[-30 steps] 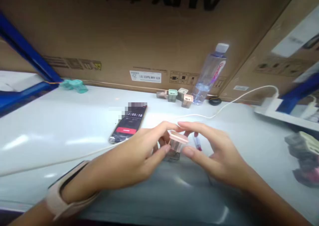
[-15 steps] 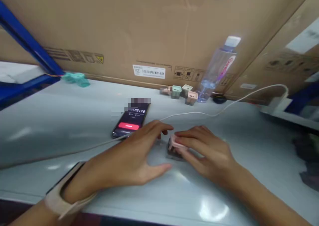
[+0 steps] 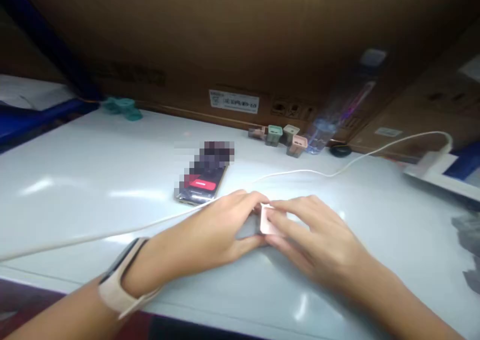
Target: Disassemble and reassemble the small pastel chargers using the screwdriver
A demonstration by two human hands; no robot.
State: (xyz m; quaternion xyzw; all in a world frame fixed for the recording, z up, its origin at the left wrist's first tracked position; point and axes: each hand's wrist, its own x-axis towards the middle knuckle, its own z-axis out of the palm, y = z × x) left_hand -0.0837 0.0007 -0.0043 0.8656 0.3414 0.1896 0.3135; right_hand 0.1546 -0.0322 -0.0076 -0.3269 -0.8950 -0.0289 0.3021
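A small pale pink plastic part (image 3: 268,220) with a square flat face sits between my hands, low over the white table (image 3: 93,205). My left hand (image 3: 213,225) grips its left side with the fingertips. My right hand (image 3: 307,237) presses over its right side, and the fingers hide much of it. Its underside is hidden. A smartphone (image 3: 198,190) lies beyond my left hand, its upper part blurred out. A beige band (image 3: 123,285) circles my left wrist.
A white cable (image 3: 300,171) crosses the table to a white power strip (image 3: 431,167). Several small plastic blocks (image 3: 281,137) and a water bottle (image 3: 320,135) stand against cardboard boxes. Teal pieces (image 3: 122,108) lie back left, with blue rack bars beyond them.
My hands have come down and closer together around the pink part, which now shows its flat face. The view has tilted and darkened, and the table objects sit lower in the picture.
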